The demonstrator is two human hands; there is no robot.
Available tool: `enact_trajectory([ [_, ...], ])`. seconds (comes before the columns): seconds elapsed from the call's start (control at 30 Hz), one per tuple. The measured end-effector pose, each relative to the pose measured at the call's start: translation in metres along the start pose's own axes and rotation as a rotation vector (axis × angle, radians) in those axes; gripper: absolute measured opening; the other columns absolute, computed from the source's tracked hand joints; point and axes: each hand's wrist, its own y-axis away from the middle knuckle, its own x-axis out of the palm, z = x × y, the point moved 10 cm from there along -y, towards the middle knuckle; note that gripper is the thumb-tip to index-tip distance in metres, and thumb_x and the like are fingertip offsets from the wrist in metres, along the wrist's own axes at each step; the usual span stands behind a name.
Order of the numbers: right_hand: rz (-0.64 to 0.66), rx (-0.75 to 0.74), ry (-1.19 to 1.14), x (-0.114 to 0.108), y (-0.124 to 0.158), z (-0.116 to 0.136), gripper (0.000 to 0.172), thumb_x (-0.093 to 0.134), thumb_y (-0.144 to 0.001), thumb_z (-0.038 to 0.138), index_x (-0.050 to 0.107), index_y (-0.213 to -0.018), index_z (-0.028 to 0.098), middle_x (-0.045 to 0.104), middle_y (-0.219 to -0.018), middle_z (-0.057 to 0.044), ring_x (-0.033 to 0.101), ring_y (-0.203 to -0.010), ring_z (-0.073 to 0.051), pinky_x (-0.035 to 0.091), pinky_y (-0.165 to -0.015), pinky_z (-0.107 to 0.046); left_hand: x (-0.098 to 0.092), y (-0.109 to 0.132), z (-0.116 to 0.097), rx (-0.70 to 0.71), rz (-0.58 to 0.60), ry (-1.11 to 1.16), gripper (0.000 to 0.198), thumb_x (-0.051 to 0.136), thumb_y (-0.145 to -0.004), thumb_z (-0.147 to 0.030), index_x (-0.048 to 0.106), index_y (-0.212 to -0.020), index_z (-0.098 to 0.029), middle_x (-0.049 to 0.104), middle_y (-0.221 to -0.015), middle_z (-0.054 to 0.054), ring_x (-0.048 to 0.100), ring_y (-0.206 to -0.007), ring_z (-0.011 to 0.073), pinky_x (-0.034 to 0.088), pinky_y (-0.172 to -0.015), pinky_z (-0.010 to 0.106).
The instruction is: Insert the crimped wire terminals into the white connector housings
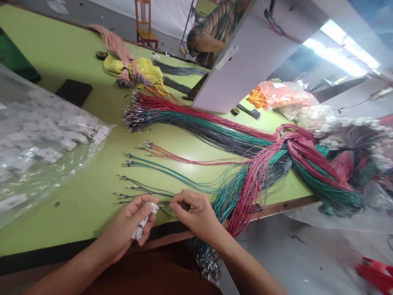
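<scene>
My left hand point(135, 223) is closed around several small white plastic connectors point(152, 208) near the table's front edge. Just to the right, my right hand point(194, 211) pinches a thin dark wire point(166, 205), its metal tip pointing at the uppermost connector. Whether the tip has entered the connector is too small to tell. Beyond my hands lie loose black wires point(138, 183), green wires point(153, 164) and red wires point(172, 156), their crimped ends toward the left. Behind them stretches a thick bundle of red, green and black wires point(196, 116).
A clear bag of white connectors point(46, 143) covers the table's left side. Pink wire bundles point(118, 49) rest on a yellow cloth point(147, 69) at the back. A grey panel point(236, 53) stands on the table, with a person's arm point(208, 43) behind it. Wires hang over the front edge.
</scene>
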Motion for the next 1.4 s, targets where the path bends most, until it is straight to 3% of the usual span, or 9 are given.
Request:
enact_trajectory([
  [0.13,0.044,-0.017,0.004,0.004,-0.001,0.001,0.017,0.052,-0.073,0.008,0.062,-0.062,0.016,0.058,-0.058,0.002,0.049,-0.055,-0.008,0.039,-0.055,-0.019,0.000,0.000,0.000,-0.004,-0.010,0.002,0.036,0.070,-0.075,-0.044,0.058,-0.098,-0.019,0.054,-0.063,-0.005,0.044,-0.045,0.0059,0.034,-0.037,0.016],
  [0.47,0.186,0.153,-0.054,0.015,0.003,-0.018,0.017,0.051,-0.073,0.011,0.065,-0.063,0.013,0.060,-0.055,0.002,0.046,-0.050,-0.007,0.036,-0.049,-0.018,0.002,0.000,-0.001,0.016,-0.019,-0.047,0.035,0.070,-0.076,-0.044,0.058,-0.098,-0.019,0.054,-0.063,-0.005,0.044,-0.045,0.0058,0.034,-0.038,0.016],
  [0.7,0.153,0.146,-0.051,0.014,0.004,-0.019,0.016,0.051,-0.076,0.013,0.063,-0.064,0.013,0.062,-0.059,0.001,0.049,-0.052,-0.008,0.037,-0.051,-0.018,0.002,0.000,-0.002,0.022,-0.008,-0.091,0.036,0.069,-0.076,-0.043,0.058,-0.098,-0.018,0.055,-0.066,-0.004,0.043,-0.046,0.0057,0.034,-0.038,0.016],
  [1.07,0.170,0.083,-0.016,0.031,0.005,-0.006,0.018,0.050,-0.077,0.010,0.064,-0.066,0.013,0.059,-0.057,0.003,0.046,-0.052,-0.006,0.036,-0.050,-0.016,0.004,-0.003,-0.002,0.043,0.004,-0.177,0.036,0.070,-0.075,-0.044,0.060,-0.095,-0.016,0.054,-0.064,-0.004,0.043,-0.044,0.0059,0.036,-0.037,0.017],
  [1.17,0.234,0.068,0.004,0.031,0.002,-0.006,0.018,0.051,-0.080,0.012,0.065,-0.068,0.014,0.058,-0.057,0.003,0.046,-0.050,-0.007,0.035,-0.049,-0.016,0.004,-0.003,-0.002,0.040,-0.003,-0.156,0.038,0.071,-0.073,-0.045,0.059,-0.095,-0.016,0.055,-0.064,-0.004,0.044,-0.045,0.0063,0.036,-0.037,0.017],
  [1.23,0.237,0.032,0.061,0.018,-0.008,-0.009,0.020,0.051,-0.084,0.018,0.066,-0.071,0.015,0.062,-0.061,0.002,0.050,-0.054,-0.008,0.038,-0.051,-0.018,0.004,-0.003,-0.002,0.037,-0.010,-0.140,0.038,0.071,-0.074,-0.045,0.059,-0.097,-0.017,0.056,-0.066,-0.003,0.044,-0.046,0.0062,0.036,-0.037,0.017],
  [1.27,0.178,0.007,0.131,0.003,-0.016,-0.013,0.020,0.051,-0.086,0.020,0.066,-0.074,0.016,0.064,-0.065,0.000,0.053,-0.058,-0.010,0.040,-0.055,-0.020,0.004,-0.003,-0.001,0.037,-0.012,-0.131,0.039,0.070,-0.075,-0.045,0.058,-0.098,-0.017,0.057,-0.067,-0.003,0.044,-0.045,0.0060,0.036,-0.037,0.017],
  [1.37,-0.116,-0.042,0.590,-0.050,-0.043,-0.027,0.018,0.049,-0.088,0.018,0.066,-0.083,0.017,0.068,-0.083,-0.006,0.057,-0.076,-0.017,0.041,-0.071,-0.028,0.003,-0.002,0.000,0.032,-0.022,-0.103,0.040,0.069,-0.075,-0.046,0.057,-0.100,-0.017,0.056,-0.067,-0.003,0.044,-0.045,0.0059,0.036,-0.038,0.017],
  [1.4,-0.152,-0.042,0.775,-0.060,-0.050,-0.034,0.018,0.049,-0.087,0.015,0.066,-0.083,0.016,0.067,-0.085,-0.008,0.056,-0.080,-0.019,0.039,-0.073,-0.030,0.003,-0.002,0.001,0.028,-0.024,-0.096,0.040,0.070,-0.074,-0.046,0.058,-0.100,-0.018,0.056,-0.067,-0.004,0.045,-0.045,0.0060,0.036,-0.038,0.017],
])
